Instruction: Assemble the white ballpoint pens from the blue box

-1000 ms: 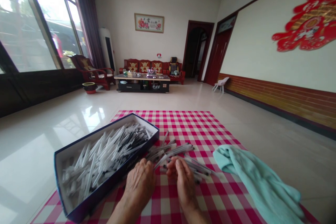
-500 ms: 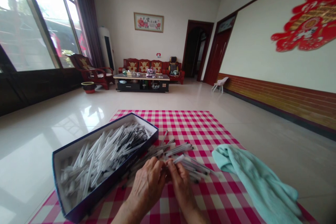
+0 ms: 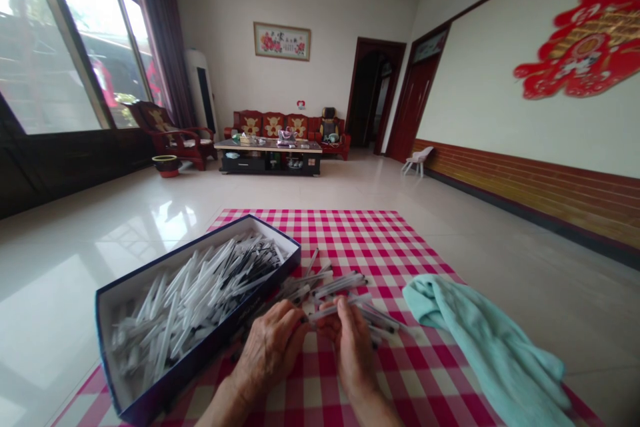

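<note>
My right hand (image 3: 351, 347) is closed on a clear pen (image 3: 329, 311), the thumb lying along its barrel. The pen points left toward my left hand (image 3: 275, 337), whose fingers are pinched together close to its end. A small dark piece shows at those left fingertips; whether it is joined to the pen I cannot tell. Beyond both hands lies a loose pile of similar clear pens (image 3: 343, 283) with dark ends. Left of them stands a blue box (image 3: 113, 373) with a white inside, filled with many clear and dark pens (image 3: 200, 297).
A pink-and-white checked tablecloth (image 3: 345, 233) covers the table. On its right side lies a crumpled mint-green cloth (image 3: 485, 333). Farther off are a low coffee table (image 3: 270, 147), a red wooden sofa (image 3: 315, 125) and a small pale chair (image 3: 419, 159) on the tiled floor.
My hands have moved slightly apart, the left one going left. More of the pen in my right hand now shows between them. The box, pile and cloth stay in place.
</note>
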{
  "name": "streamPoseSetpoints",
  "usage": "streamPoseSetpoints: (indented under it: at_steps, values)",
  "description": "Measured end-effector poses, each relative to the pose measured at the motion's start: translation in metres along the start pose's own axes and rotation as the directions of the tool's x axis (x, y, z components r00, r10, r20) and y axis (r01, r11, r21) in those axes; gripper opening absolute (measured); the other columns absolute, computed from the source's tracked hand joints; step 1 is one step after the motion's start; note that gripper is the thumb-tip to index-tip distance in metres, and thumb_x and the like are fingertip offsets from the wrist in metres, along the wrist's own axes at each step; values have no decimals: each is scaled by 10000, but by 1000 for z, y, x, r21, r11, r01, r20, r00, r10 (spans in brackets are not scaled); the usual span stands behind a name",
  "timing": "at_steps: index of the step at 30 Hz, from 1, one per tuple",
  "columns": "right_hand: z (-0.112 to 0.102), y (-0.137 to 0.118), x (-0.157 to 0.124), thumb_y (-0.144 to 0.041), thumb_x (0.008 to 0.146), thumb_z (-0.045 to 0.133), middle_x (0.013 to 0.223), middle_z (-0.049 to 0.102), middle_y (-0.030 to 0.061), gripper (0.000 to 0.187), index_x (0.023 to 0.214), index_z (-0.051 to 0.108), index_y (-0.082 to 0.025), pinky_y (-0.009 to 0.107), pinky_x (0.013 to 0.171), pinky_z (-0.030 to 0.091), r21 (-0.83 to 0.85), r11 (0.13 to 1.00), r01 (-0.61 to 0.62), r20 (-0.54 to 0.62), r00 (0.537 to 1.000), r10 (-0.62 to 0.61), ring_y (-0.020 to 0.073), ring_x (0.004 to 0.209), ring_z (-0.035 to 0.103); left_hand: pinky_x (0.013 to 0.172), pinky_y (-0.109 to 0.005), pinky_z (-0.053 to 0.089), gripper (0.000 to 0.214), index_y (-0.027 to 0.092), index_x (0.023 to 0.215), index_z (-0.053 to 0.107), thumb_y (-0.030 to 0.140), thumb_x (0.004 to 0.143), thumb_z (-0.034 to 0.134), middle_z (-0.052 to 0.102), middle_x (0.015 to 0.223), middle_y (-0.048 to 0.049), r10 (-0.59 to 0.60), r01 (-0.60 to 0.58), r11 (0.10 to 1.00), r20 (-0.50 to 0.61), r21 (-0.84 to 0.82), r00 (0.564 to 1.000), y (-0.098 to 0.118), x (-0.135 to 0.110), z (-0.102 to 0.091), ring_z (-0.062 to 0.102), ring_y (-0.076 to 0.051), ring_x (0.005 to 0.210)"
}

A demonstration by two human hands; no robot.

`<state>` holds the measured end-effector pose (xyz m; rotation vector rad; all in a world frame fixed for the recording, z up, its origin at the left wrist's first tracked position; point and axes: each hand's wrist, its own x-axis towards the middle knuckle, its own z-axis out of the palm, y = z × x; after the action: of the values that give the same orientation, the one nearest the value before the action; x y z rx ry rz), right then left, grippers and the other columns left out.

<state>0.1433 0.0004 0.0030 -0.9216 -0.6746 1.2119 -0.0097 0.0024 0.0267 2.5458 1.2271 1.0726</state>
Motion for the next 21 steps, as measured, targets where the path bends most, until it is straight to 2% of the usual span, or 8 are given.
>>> streamPoseSetpoints:
  at_steps: [4,9,14,19,21]
  values:
    - [2,-1,-4,-404,777,671,753,674,2,212,856,640,-210,263,571,500,-64,998,1,139,990,8,154,618,616,674,-260,474,156,187,937,608,216,913,457,582,800,-41,17,-17,1000,-35,-5,999,1,-1,4,571,-148,714]
    - [3,-2,-5,-384,785,665,696,656,-10,186,838,626,-209,267,574,490,-45,999,-17,121,992,23,148,589,601,674,-252,479,121,191,957,590,199,899,485,599,841,-44,16,-17,1000,-98,-17,995,-3,-4,10,582,-147,737]
    - [3,-2,-4,-390,787,661,682,650,-10,193,826,614,-207,276,566,486,-41,999,-29,137,990,35,163,598,613,672,-261,466,152,184,911,570,164,915,419,576,803,-38,20,-23,999,-84,-38,996,1,-4,8,562,-144,712]
    - [4,-2,-4,-406,779,663,603,634,-6,230,747,612,-184,278,568,467,-95,995,-26,149,988,40,155,552,586,665,-271,438,222,192,783,525,184,926,354,550,744,-27,-36,30,996,-70,-86,997,8,-1,5,537,-146,681]
    - [4,-3,-5,-405,777,663,597,641,2,239,721,613,-178,279,572,465,-102,995,-13,156,987,29,155,551,581,663,-260,424,251,198,737,518,207,925,351,553,722,-15,-99,88,984,-66,-152,993,10,-1,8,536,-139,666]
